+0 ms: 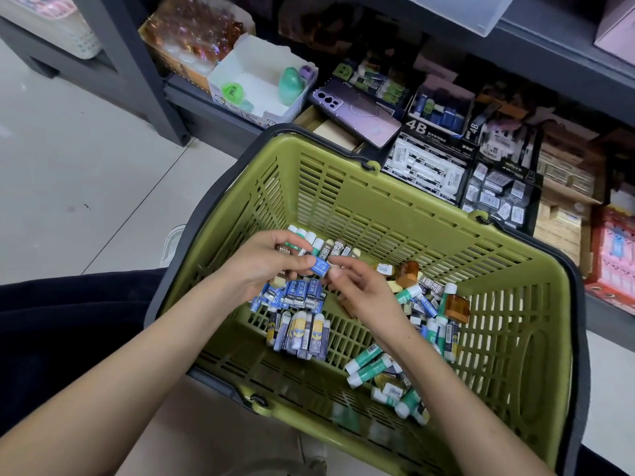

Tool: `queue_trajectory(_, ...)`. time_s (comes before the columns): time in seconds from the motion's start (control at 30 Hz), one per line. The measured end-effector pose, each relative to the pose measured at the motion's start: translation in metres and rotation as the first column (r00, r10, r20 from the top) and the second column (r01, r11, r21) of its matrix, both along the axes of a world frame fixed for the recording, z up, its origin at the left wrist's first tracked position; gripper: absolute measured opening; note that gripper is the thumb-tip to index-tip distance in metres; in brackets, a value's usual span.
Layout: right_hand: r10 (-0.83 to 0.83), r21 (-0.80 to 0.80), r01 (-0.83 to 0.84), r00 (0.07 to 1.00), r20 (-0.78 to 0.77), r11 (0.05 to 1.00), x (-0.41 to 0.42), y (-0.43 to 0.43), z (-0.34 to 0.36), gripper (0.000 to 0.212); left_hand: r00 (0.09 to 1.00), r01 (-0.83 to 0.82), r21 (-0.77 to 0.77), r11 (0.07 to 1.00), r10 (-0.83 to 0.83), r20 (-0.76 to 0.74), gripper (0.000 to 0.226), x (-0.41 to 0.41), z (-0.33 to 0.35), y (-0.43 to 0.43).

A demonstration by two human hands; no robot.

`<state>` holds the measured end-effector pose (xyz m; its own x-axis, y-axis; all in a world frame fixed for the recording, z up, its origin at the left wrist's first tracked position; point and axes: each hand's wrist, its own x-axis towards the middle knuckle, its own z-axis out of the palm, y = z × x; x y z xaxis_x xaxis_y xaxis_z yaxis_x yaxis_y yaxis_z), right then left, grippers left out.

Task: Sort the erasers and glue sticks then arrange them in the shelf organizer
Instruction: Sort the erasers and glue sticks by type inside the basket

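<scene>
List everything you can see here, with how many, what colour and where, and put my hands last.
basket: one, olive green, centre, on the floor
blue erasers: a sorted group, blue, basket middle
glue sticks: many, green and white, mostly basket right
purple glue sticks: a row, purple and yellow, below the erasers
phone: one, lilac, on the shelf boxes
4B eraser boxes: several, black, shelf right
white box: one, shelf left
left hand: over the basket, holding erasers
right hand: pinching a blue eraser
</scene>
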<state>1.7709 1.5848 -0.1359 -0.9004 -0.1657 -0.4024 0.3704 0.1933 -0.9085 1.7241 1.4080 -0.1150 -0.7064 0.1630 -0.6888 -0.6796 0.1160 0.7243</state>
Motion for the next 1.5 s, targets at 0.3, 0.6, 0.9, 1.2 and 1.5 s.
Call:
queue_trajectory(0.3,-0.275,-0.009,0.291,0.914,0.299,0.957,-0.002,0.008,-0.015,0.014,0.979,-0.163,0.045,0.986,0.156,0.134,0.027,-0.005,-0.001,-0.005)
queue_trajectory(0.6,-0.135,0.193,0.072,0.932,0.336,0.979,-0.022,-0.044,-0.064,0.024,0.989,-0.146,-0.037,0.989,0.147,0.029,0.024,-0.004,-0.003,-0.006)
queue_trajectory(0.9,-0.077,0.212,0.002,0.936,0.344,0.977,-0.017,-0.049,-0.074,0.028,0.984,-0.14,-0.162,0.977,0.119,-0.132,0.026,-0.002,-0.007,-0.007)
queue_trajectory(1.2,-0.087,0.233,0.046,0.981,0.172,0.972,-0.017,-0.04,-0.048,0.017,0.986,-0.132,-0.116,0.985,0.118,-0.113,0.024,-0.001,-0.004,-0.006)
queue_trajectory(1.5,-0.122,-0.318,0.221,0.946,0.301,0.922,0.003,-0.015,0.004,0.017,0.987,-0.007,0.005,1.0,0.008,-0.16,0.02,0.006,0.001,0.007)
